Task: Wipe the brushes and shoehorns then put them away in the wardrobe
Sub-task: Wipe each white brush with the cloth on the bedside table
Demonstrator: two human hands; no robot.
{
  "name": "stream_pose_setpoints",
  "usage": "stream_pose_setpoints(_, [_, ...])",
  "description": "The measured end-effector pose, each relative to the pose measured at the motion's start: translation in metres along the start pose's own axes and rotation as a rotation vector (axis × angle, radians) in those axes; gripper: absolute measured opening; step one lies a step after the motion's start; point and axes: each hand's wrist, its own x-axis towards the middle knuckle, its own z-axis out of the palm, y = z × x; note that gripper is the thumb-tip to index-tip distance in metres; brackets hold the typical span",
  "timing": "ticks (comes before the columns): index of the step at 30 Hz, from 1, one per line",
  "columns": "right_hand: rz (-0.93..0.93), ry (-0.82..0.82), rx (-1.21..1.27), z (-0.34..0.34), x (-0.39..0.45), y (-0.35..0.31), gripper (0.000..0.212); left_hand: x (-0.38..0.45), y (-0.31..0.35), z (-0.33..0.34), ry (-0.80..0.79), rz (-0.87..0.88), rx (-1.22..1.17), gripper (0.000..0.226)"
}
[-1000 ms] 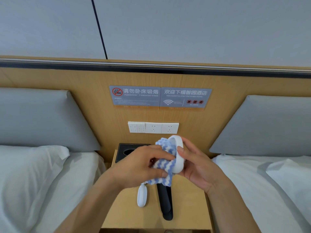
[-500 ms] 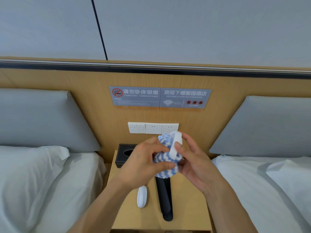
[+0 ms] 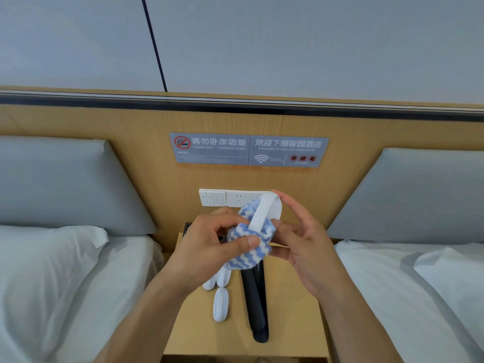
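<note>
Black shoehorn (image 3: 255, 305) lies beside white brushes (image 3: 220, 303).

One head-worn wide-angle view looks forward and down from close above the nightstand bench (image 3: 285, 305), facing the wooden headboard (image 3: 131, 121) at 12 o'clock; beds flank it at 9 and 3 o'clock, and both forearms enter from 6 o'clock
</note>
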Motion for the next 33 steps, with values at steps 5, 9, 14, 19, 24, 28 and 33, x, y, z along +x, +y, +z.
stream_pose_setpoints(5, [-0.095, 0.031, -0.187, 0.006, 0.000, -0.011, 0.049, -0.003, 0.004, -0.004, 0.001, -0.054, -0.169, 0.033])
stream_pose_setpoints(9, [-0.177, 0.058, -0.323, 0.010, -0.003, -0.021, 0.055, -0.004, 0.009, -0.006, 0.022, -0.063, -0.282, 0.034])
stream_pose_setpoints(14, [-0.250, 0.068, -0.527, 0.013, -0.008, -0.029, 0.060, -0.004, 0.013, -0.011, 0.030, -0.067, -0.292, 0.036])
stream_pose_setpoints(19, [-0.309, 0.023, -0.742, 0.016, -0.013, -0.036, 0.060, -0.001, 0.017, -0.016, 0.032, -0.071, -0.285, 0.036])
stream_pose_setpoints(24, [-0.354, 0.009, -0.891, 0.016, -0.015, -0.036, 0.065, 0.003, 0.018, -0.017, 0.031, -0.121, -0.265, 0.041])
stream_pose_setpoints(28, [-0.288, 0.046, -0.790, 0.015, -0.016, -0.031, 0.067, 0.004, 0.016, -0.016, 0.015, -0.102, -0.254, 0.038])
stream_pose_setpoints(33, [-0.070, 0.124, -0.554, 0.007, -0.015, -0.026, 0.056, -0.001, 0.011, -0.013, -0.068, -0.013, -0.195, 0.030])
